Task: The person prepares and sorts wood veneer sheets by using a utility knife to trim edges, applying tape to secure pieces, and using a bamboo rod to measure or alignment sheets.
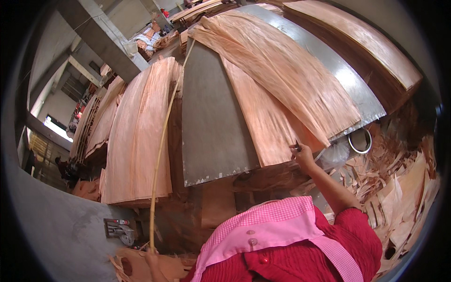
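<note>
My left hand [152, 256], low in the view, is closed round the lower end of a long thin wooden stick [164, 127]. The stick slants up and away, its far end by the far corner of the metal-topped table [211, 113]. My right hand [304, 156] is closed on a small dark object [297, 146], too small to name surely, at the near edge of the table. Beside it lies a flat wood veneer sheet [268, 136]. A wrinkled, folded veneer sheet [282, 66] lies partly over that one and across the table.
To the left stands a tall stack of veneer sheets [136, 136]; another stack [361, 42] is at the far right. Torn veneer scraps [390, 183] heap up on the right, near a white ring-shaped rim [369, 142]. A concrete pillar [98, 37] rises at the far left.
</note>
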`<move>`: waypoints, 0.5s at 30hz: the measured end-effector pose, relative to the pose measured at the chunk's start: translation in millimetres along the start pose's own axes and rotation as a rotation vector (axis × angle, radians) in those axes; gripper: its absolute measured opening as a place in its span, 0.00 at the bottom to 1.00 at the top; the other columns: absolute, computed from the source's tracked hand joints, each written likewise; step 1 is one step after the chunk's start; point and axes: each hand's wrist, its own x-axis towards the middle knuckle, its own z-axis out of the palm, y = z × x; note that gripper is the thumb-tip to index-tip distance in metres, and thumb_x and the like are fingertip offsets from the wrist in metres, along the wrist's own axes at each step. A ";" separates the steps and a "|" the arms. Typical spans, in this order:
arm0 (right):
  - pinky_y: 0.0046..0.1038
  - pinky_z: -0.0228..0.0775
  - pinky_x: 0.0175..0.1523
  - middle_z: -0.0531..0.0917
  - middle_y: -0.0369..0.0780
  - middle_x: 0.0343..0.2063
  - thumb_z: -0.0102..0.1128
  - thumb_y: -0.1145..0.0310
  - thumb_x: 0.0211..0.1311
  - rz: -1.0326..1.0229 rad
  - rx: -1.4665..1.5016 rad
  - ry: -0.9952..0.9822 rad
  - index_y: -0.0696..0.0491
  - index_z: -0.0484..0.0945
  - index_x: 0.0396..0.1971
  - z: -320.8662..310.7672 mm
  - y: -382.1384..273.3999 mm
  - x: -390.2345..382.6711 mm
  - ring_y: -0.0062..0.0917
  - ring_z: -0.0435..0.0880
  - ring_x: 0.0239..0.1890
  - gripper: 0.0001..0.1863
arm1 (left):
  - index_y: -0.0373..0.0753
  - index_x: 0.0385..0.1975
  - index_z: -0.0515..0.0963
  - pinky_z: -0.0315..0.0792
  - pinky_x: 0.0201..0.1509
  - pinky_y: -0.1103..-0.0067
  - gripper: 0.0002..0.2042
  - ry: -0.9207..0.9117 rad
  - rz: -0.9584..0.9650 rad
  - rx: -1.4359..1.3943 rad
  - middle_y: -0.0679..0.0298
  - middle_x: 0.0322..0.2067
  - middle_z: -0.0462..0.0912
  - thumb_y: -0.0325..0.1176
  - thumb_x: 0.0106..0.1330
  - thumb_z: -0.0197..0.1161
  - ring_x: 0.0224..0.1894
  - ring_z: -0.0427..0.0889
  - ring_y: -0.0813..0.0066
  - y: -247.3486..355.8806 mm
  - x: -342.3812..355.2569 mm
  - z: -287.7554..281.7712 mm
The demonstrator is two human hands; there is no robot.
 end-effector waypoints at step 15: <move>0.21 0.63 0.25 0.78 0.36 0.17 0.52 0.69 0.56 -0.090 -0.102 0.219 0.57 0.76 0.36 -38.2 9.5 67.1 0.16 0.72 0.18 0.11 | 0.40 0.22 0.71 0.57 0.13 0.86 0.03 -0.270 0.013 -0.758 0.72 0.12 0.65 0.26 0.52 0.58 0.11 0.63 0.85 191.5 17.2 126.5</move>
